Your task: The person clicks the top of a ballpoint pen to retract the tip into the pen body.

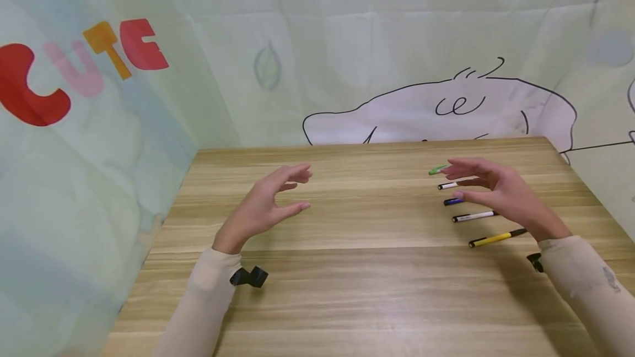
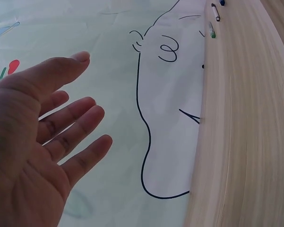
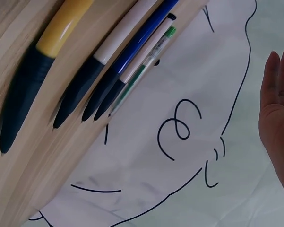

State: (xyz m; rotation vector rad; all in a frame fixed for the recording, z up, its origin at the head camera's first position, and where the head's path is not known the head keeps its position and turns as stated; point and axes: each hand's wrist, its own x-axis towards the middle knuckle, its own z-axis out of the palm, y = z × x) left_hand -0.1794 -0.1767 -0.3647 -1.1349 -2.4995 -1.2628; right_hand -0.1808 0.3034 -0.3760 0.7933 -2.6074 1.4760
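**Bright Overhead, Dimmer at the Wrists**

In the head view we see bright, diffuse light, a pale sheen on the tabletop (image 1: 377,302) and a soft shadow beside the right sleeve (image 1: 587,288). The wrist views look dimmer to us: the left hand (image 2: 42,127) is shaded, while a glint marks the yellow pen (image 3: 64,28).

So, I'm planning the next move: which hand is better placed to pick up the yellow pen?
Right, probably: the right hand is empty and close to the yellow pen, while the left hand, also empty, is farther away.
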